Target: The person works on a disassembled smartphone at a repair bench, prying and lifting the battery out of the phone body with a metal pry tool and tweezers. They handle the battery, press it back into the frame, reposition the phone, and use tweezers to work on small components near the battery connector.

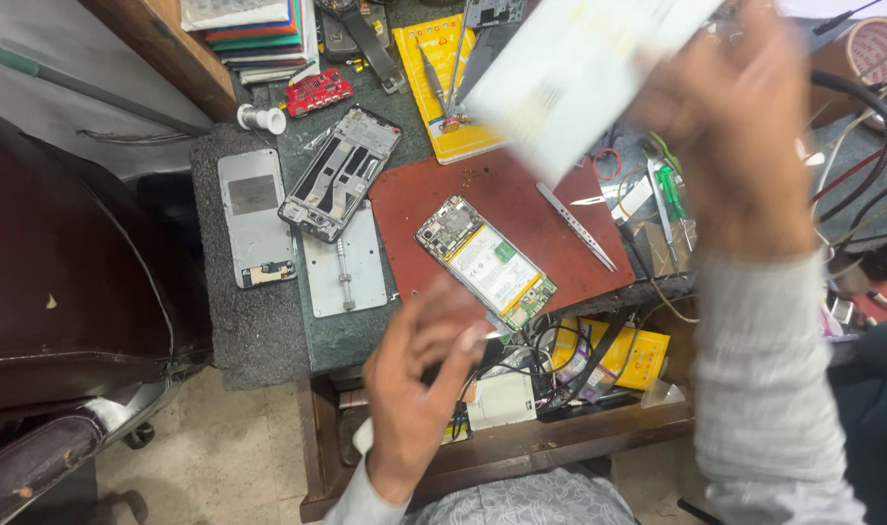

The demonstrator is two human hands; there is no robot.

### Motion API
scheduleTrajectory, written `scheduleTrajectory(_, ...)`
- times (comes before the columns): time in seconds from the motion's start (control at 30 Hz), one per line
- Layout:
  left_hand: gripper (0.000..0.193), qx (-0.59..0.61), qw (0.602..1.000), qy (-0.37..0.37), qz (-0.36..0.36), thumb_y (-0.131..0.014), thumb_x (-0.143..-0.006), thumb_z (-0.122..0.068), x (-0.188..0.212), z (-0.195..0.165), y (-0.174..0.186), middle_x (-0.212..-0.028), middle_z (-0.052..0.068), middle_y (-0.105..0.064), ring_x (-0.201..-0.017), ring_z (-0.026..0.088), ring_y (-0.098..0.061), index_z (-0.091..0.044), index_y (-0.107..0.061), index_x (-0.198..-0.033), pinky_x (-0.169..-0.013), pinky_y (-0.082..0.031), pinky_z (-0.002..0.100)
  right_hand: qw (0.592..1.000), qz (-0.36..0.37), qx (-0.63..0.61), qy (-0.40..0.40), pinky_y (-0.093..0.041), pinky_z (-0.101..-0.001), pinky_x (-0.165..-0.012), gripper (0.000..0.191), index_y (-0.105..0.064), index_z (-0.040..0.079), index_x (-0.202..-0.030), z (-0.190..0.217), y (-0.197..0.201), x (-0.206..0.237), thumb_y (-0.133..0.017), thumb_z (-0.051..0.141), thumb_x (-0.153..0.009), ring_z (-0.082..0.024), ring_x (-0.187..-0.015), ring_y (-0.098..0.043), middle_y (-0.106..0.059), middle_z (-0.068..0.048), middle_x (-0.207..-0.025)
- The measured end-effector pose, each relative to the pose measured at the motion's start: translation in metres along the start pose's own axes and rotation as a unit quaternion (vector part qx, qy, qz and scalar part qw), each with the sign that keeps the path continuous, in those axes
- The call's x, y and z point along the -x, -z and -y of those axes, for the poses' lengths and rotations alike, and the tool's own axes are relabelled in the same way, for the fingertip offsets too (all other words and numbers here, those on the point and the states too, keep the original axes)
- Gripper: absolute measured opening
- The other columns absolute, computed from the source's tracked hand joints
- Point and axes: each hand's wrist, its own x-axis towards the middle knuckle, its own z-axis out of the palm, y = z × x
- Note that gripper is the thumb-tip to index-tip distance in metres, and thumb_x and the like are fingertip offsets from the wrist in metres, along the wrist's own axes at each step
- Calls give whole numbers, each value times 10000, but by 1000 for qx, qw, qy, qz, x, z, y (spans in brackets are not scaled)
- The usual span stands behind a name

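An opened phone (486,262) with its battery and circuit board showing lies on a red mat (414,209). My right hand (740,126) is raised above the bench, blurred, and holds a white flat box (570,68). My left hand (419,379) hovers below the bench edge, fingers loosely curled and apart, holding nothing, closest to the phone's lower end. Metal tweezers (576,226) rest on the mat's right side.
A phone frame (339,173), a grey back cover (254,216) and a metal plate (344,267) lie left of the mat. A yellow tool pad (443,92), red circuit board (317,92), cables (852,185) and an open drawer (560,379) surround it. A dark chair (64,292) stands left.
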Motion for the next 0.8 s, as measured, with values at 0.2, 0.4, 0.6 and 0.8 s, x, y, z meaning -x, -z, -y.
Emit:
scheduleTrajectory(0.2,1039,-68,966,-248,4,-836,-903,-180,-43,-14,-34,-1677,212,-243,-1548,319,-367,-45,-115,-1638,-1283,-365,460,976,6,-120,-184,-466,-284,-782,752,-384,82,-1552,-50,-32,93,-710,-10,-881,-145,-973,-556,-623,-73,-1217)
scheduleTrajectory(0.4,1108,89,983,-162,-12,-829,-876,-421,-58,-24,-46,-1438,128,-477,-1473,272,-507,16,-117,-1603,-1232,-454,438,951,35,-197,-236,-538,-359,-989,611,-406,23,-1473,-61,-33,116,-673,115,-931,-215,-1256,-602,-605,-133,-1369)
scheduleTrajectory(0.6,1061,-114,933,-311,137,-879,-896,-382,-79,-54,-46,-1367,69,-523,-1175,149,-618,-5,-175,-1595,-1069,-533,292,918,-59,-305,-247,-553,-331,-1042,486,-519,-22,-1421,-75,-21,112,-582,198,-992,-195,-1251,-633,-633,-131,-1358)
scheduleTrajectory(0.8,576,-5,935,-317,160,-731,-1040,-289,-132,-72,-55,-1214,36,-553,-1004,105,-616,-38,-384,-1425,-893,-574,236,935,-125,-309,-124,-561,-259,-888,349,-543,53,-1401,-74,13,113,-634,101,-1067,-150,-1127,-651,-645,-65,-1317)
